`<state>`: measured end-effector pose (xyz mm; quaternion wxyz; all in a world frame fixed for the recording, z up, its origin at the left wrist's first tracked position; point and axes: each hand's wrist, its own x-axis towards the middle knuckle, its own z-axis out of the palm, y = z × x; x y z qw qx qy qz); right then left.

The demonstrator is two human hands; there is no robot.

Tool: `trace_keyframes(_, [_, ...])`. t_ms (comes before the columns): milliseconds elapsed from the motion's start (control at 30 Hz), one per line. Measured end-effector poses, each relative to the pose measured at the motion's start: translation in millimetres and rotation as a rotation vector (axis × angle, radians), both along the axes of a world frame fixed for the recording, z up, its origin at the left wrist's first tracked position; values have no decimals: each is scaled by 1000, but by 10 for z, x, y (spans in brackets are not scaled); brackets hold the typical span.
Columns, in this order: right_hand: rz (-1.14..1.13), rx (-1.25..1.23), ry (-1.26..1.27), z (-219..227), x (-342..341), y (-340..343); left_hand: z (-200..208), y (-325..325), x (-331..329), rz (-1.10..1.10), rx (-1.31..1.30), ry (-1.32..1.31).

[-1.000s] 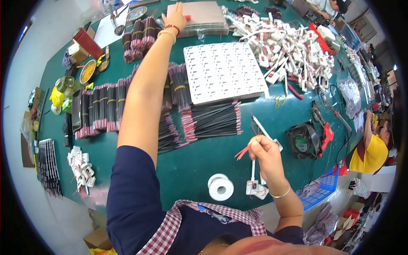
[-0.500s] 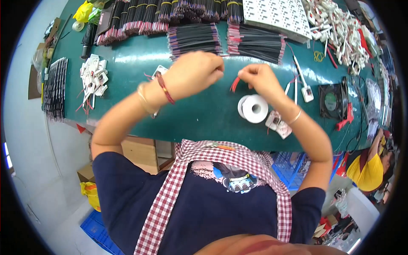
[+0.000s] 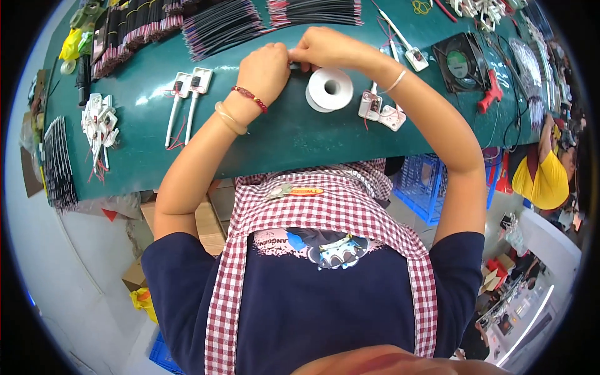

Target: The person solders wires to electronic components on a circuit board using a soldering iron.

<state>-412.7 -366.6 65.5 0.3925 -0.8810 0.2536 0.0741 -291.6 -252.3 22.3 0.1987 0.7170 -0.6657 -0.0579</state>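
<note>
My left hand [image 3: 265,67] and my right hand [image 3: 322,49] meet over the green table, fingertips touching. Both are closed, with fingers pinched together; what lies between them is too small and hidden to make out. Just below my right hand stands a white spool [image 3: 312,99] with a dark hole in its middle. Left of my left wrist lie two white plastic housings on stems, one [image 3: 180,85] beside the other [image 3: 200,80], with thin red wires. Under my right forearm sit more small white housings [image 3: 370,106] with dark parts inside.
Bundles of black wires, one [image 3: 222,28] and another [image 3: 312,11], lie along the far side. A heap of white parts [image 3: 99,125] is at the left. Rightward are a white stemmed part [image 3: 415,57], a black fan [image 3: 462,64] and a red tool [image 3: 492,94].
My hands have come together; the red wires my right hand held are out of sight now. The view has shifted, uncovering the two white housings by my left wrist.
</note>
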Motion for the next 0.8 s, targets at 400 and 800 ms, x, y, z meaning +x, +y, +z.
trace_keyframes(400, [-492,-370,-52,240,-1938,1060,89,118,340,-91,103,72])
trace_keyframes(800, [-961,-114,-679,77,-2040,1160,404,143,50,-81,-228,33])
